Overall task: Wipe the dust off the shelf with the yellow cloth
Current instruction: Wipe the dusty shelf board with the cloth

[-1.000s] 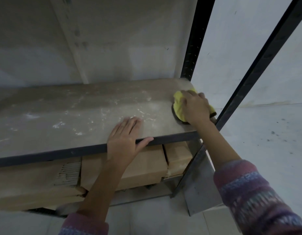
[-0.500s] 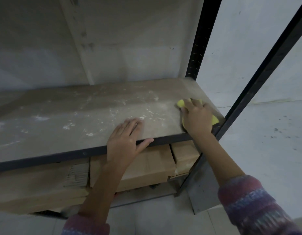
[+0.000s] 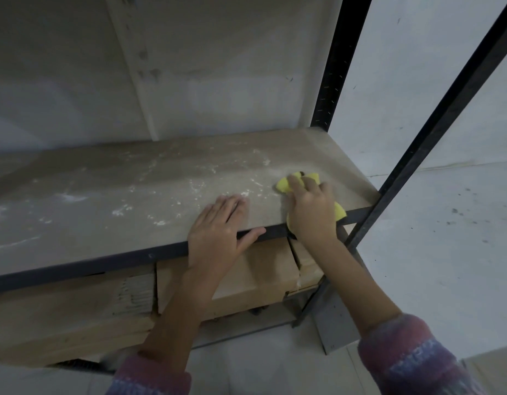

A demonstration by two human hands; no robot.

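Observation:
A dusty beige shelf board (image 3: 109,201) with white specks runs across the view, edged by a dark metal rail. My right hand (image 3: 310,212) presses the yellow cloth (image 3: 283,185) onto the board near its front right corner; the cloth shows past the fingertips and at the wrist side, and the fingers curl over it. My left hand (image 3: 218,226) rests flat on the board's front edge just left of the cloth, thumb hooked over the rail.
Black metal uprights (image 3: 335,67) stand at the shelf's right end, one slanting in front (image 3: 434,135). Wooden blocks (image 3: 255,277) lie on the level below. A pale wall is behind and a light floor to the right.
My right hand has slid the cloth from the far right corner leftward and toward the front edge, closer to my left hand. The left hand has stayed in place.

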